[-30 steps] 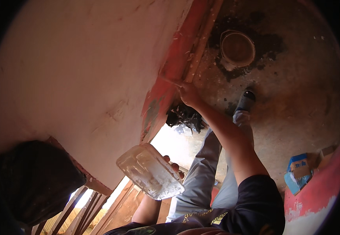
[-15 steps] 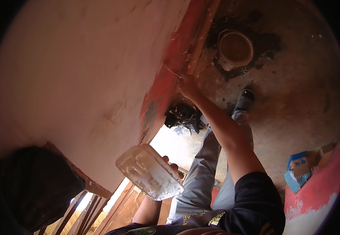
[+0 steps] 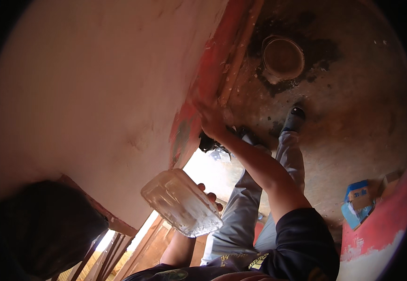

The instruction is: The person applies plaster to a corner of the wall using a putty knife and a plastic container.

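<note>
My left hand (image 3: 211, 196) is closed around a clear rectangular plastic tub (image 3: 182, 202) with whitish residue in it, held tilted below the wall. The fingers curl round its right side; the rest of the hand is hidden behind it. My right hand (image 3: 211, 122) is at the red lower band (image 3: 188, 117) of the wall (image 3: 100, 93), arm stretched forward. Its fingers are closed and smeared by motion around a thin flat tool, which shows only faintly now. Grey patches mark the red band just below that hand.
A round bucket (image 3: 283, 58) stands on the stained floor (image 3: 344, 122) ahead. Black plastic (image 3: 208, 143) lies at the wall's foot by my legs. A torn blue and brown carton (image 3: 359, 201) sits at right by a red and white wall. A dark rounded shape (image 3: 44, 225) fills the lower left.
My right hand has moved down and slightly left along the red band, toward me. The tub in my left hand has shifted very slightly.
</note>
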Action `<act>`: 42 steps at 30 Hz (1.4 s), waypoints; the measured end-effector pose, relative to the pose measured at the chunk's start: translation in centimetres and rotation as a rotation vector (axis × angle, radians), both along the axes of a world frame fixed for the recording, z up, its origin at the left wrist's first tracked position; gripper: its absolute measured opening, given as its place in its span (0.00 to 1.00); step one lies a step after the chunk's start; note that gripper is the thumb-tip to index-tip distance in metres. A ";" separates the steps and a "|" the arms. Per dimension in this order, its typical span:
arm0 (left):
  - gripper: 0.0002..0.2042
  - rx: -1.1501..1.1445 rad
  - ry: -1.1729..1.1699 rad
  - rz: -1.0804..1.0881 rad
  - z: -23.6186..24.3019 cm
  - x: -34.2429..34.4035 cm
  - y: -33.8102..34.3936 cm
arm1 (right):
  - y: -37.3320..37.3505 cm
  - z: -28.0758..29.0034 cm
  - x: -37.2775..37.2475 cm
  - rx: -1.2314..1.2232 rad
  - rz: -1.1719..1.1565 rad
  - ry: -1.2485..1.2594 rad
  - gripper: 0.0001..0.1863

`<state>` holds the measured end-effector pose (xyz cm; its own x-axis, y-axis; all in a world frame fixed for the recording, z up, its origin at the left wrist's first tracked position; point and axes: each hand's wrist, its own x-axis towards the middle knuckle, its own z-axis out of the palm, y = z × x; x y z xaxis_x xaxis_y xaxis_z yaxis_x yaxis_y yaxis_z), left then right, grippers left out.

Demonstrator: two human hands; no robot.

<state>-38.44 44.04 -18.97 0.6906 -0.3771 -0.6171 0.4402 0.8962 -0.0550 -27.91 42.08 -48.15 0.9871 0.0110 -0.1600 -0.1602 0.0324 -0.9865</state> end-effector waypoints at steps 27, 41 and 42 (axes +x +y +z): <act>0.34 0.192 -0.133 -0.107 0.3 3.0 -2.7 | -8.7 -5.9 1.7 -0.162 0.005 0.290 0.22; 0.37 -0.045 0.031 -0.039 1.1 1.4 -1.0 | 2.9 1.7 -6.6 -0.001 0.282 0.401 0.19; 0.38 -0.057 0.036 -0.040 1.2 1.2 -0.8 | 3.7 2.4 -9.9 0.031 0.317 0.443 0.19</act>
<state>-37.21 43.22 -17.82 0.6517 -0.4392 -0.6184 0.4727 0.8728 -0.1218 -37.77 45.77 -45.71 0.7727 0.3080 -0.5550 -0.5672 -0.0574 -0.8215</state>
